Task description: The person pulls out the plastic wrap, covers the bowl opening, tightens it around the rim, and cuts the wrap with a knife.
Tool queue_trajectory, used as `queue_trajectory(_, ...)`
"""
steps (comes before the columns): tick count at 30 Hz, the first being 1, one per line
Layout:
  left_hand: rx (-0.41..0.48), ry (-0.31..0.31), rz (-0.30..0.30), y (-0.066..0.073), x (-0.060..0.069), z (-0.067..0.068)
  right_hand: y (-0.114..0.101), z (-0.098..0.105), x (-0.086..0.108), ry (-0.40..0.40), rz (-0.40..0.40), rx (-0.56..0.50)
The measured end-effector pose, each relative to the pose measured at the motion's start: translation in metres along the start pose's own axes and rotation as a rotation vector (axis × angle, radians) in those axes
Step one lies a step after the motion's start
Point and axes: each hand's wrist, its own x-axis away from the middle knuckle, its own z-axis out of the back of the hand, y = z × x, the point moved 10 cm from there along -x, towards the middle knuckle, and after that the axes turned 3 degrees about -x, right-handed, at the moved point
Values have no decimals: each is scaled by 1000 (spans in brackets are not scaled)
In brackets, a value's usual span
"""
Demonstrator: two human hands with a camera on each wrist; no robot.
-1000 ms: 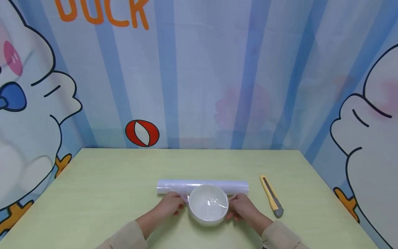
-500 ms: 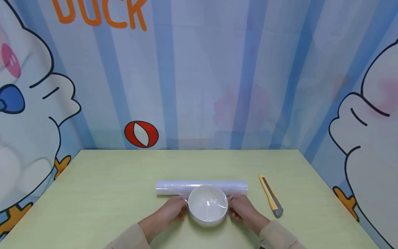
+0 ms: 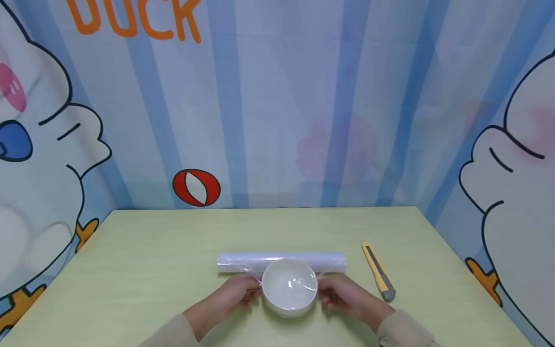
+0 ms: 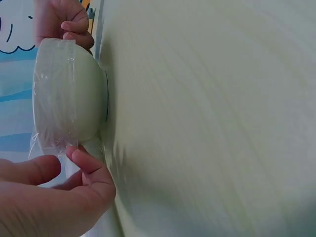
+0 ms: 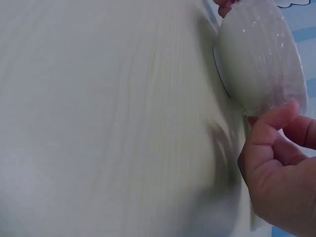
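Note:
A white bowl (image 3: 289,294) stands upright on the table, with clear plastic wrap (image 4: 55,94) stretched over its mouth and down its upper side. My left hand (image 3: 238,293) is at the bowl's left rim, its curled fingers and thumb holding the wrap's edge. On the opposite side my right hand (image 3: 344,294) holds the wrap by the rim, its index finger against the film in the right wrist view. Directly behind the bowl lies a roll of plastic wrap (image 3: 243,262), partly hidden by it. Loose film reaches from the roll toward both hands.
A yellow utility knife (image 3: 378,271) with a grey end lies on the table to the right of the roll. The pale green table (image 3: 165,241) ends at a blue striped backdrop (image 3: 277,96) with cartoon ducks on both sides.
My left hand has closed in on the bowl's left rim and gathered the film there. The right hand has shifted slightly outward and lower. Bowl, roll and knife stay in place.

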Motion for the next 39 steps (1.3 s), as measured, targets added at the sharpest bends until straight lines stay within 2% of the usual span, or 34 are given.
queue_trajectory(5, 1, -11, 11, -1, 4, -1, 5, -1, 10, -15, -59, -136)
queue_trajectory(10, -28, -49, -16, 2, 10, -8, 7, -5, 17, -16, -80, -244)
queue_trajectory(16, -16, -121, -62, 8, 15, -18, 3, -12, 19, -45, -64, -222)
queue_trajectory(20, -21, -146, -60, 10, 16, -27, 2, -17, 19, -91, -46, -167)
queue_trajectory(24, -131, -66, -62, 9, 19, -35, 1, -21, 20, -119, -24, -98)
queue_trajectory(26, -211, -4, -94, 11, 22, -37, 0, -24, 20, -128, -6, -53)
queue_trajectory(29, -367, 103, -175, 18, 26, -36, -1, -29, 20, -126, 20, 5)
queue_trajectory(31, -473, 175, -220, 24, 28, -34, -3, -30, 18, -104, 38, 44)
queue_trajectory(33, -566, 229, -236, 27, 29, -31, -5, -29, 17, -69, 49, 86)
queue_trajectory(37, -693, 269, -247, 30, 28, -26, -9, -27, 14, 5, 62, 188)
queue_trajectory(39, -763, 279, -272, 32, 28, -25, -11, -25, 14, 35, 62, 226)
